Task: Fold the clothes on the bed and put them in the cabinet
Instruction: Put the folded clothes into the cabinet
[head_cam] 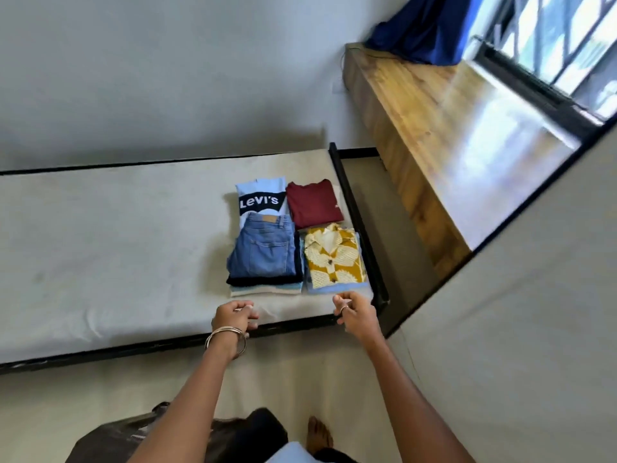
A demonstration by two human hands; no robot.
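Folded clothes lie in piles at the right end of the bed [100, 228]. A light blue printed T-shirt [260, 198] and a maroon top [314, 203] sit at the back. Folded blue jeans [263, 248] top a stack of dark and pale garments, and a yellow patterned shirt [334, 257] lies on a blue garment beside them. My left hand [233, 317] hovers near the bed's front edge below the jeans stack, fingers loosely curled and holding nothing. My right hand [354, 310] is just below the yellow shirt, fingers curled, with nothing in it.
The bed has a black frame [360, 228] and stands against a grey wall. A long wooden bench [434, 128] runs under the window at the right, with a blue curtain [424, 28] at its far end. My bare foot [319, 436] stands on the floor.
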